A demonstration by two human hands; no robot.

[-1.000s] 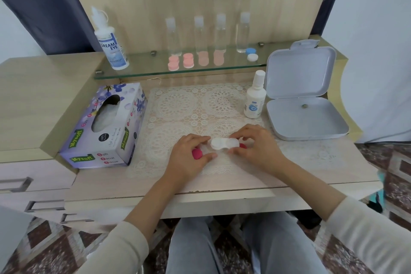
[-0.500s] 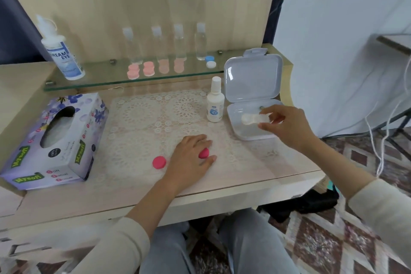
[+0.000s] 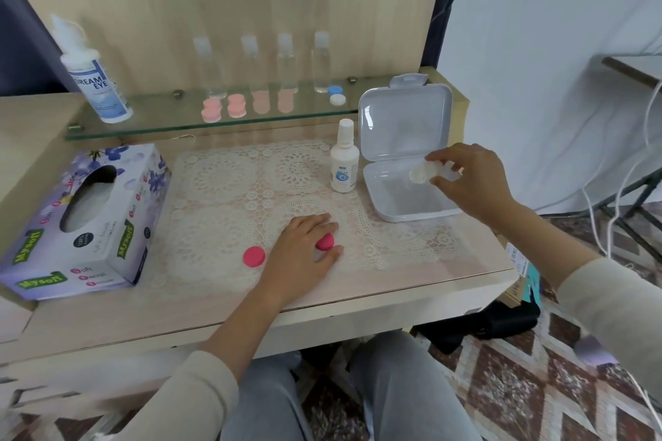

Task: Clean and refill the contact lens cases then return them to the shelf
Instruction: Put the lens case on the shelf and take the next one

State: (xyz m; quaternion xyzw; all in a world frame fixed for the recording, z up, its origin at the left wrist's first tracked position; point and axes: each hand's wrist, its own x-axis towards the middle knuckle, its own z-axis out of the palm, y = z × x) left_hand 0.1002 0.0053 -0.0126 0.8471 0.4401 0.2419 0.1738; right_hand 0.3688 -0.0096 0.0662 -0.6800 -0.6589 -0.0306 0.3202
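My right hand [image 3: 469, 181] pinches a white contact lens case body [image 3: 422, 172], tilted, over the open grey plastic box [image 3: 412, 215]. My left hand [image 3: 304, 254] rests on the lace mat with its fingers and thumb around a magenta cap [image 3: 325, 242]. A second magenta cap [image 3: 254, 256] lies loose on the mat just left of that hand. On the glass shelf [image 3: 161, 127] stand two pink lens cases [image 3: 224, 107] and a blue-and-white case [image 3: 336, 94].
A small white solution bottle [image 3: 344, 163] stands left of the grey box. A tissue box [image 3: 82, 222] sits at the left. A large Dream Eye bottle [image 3: 95, 80] and several clear bottles [image 3: 286, 63] line the shelf. Cables hang at the right.
My right hand has lifted the white case body off the mat and carried it right, over the grey box. The left hand stayed with one cap; the other cap lies bare.
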